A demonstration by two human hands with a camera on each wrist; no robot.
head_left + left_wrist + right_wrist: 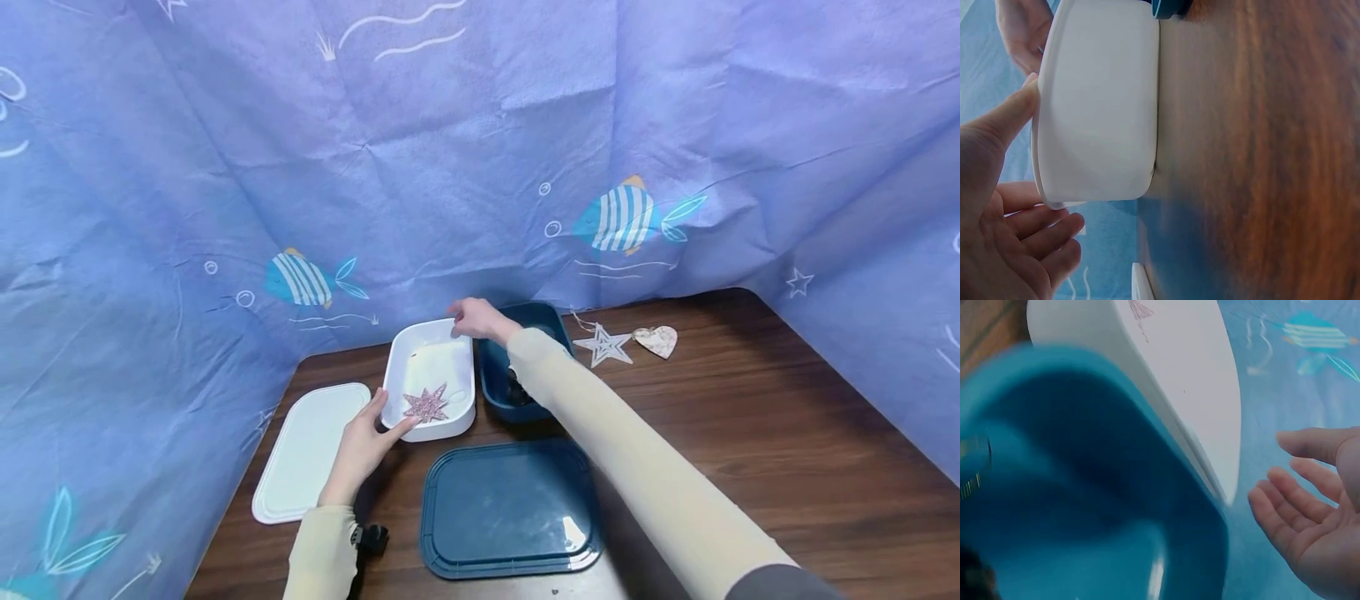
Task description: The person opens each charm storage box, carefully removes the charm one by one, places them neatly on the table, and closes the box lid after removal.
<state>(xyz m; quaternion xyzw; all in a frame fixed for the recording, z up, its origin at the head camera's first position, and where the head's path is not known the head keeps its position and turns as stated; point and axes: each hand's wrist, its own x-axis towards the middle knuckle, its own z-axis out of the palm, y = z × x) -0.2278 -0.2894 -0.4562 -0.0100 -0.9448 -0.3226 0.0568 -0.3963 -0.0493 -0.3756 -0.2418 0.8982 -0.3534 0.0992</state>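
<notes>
A white box [442,430] stands on the wooden table with a pink glittery star ornament [426,404] lying inside at its near end. My left hand [363,446] holds its near left corner; in the left wrist view the thumb lies on the rim and the fingers bend around the corner. Over the far right corner hovers my right hand [480,320]. Seen from the right wrist, its fingers are relaxed and apart from the box, with nothing between them. Next to the white box is a dark blue box [517,413], partly hidden under the right forearm, with something dark inside.
A white lid [311,450] lies at the left, and a dark blue lid [510,508] lies in front of the boxes. Right of the blue box are a silver star ornament [602,345] and a pale heart ornament [657,341]. A blue fish-print curtain [450,208] hangs behind the table.
</notes>
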